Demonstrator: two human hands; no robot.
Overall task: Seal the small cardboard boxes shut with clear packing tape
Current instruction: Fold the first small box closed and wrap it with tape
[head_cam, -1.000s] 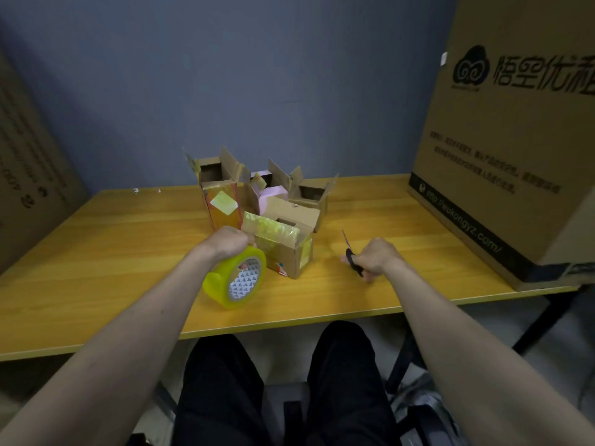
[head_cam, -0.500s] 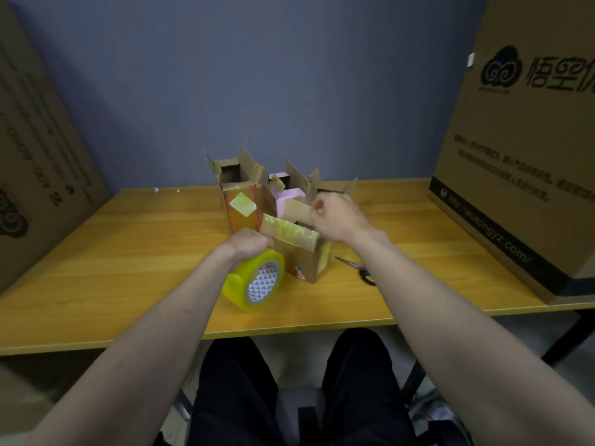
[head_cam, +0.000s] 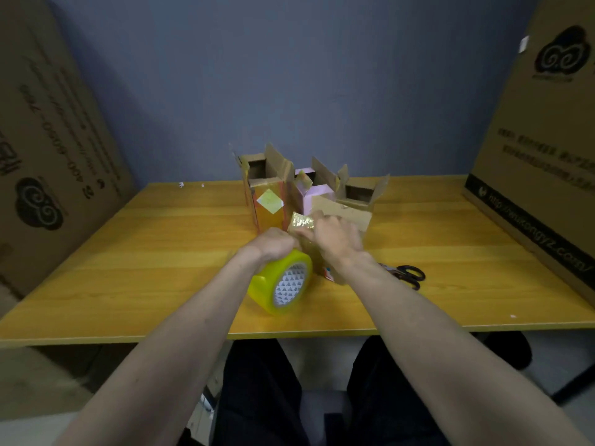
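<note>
My left hand point(head_cam: 274, 244) grips the tape roll point(head_cam: 283, 286); my right hand point(head_cam: 333, 235) presses its tape strip point(head_cam: 302, 223) onto the nearest box point(head_cam: 346, 214). Beyond my fingers, three boxes point(head_cam: 264, 188) gape unsealed.

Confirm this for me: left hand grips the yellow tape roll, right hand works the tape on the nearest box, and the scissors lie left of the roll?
Not quite. The head view shows the scissors lying right of the tape roll, beyond the right forearm. The rest holds.
</note>
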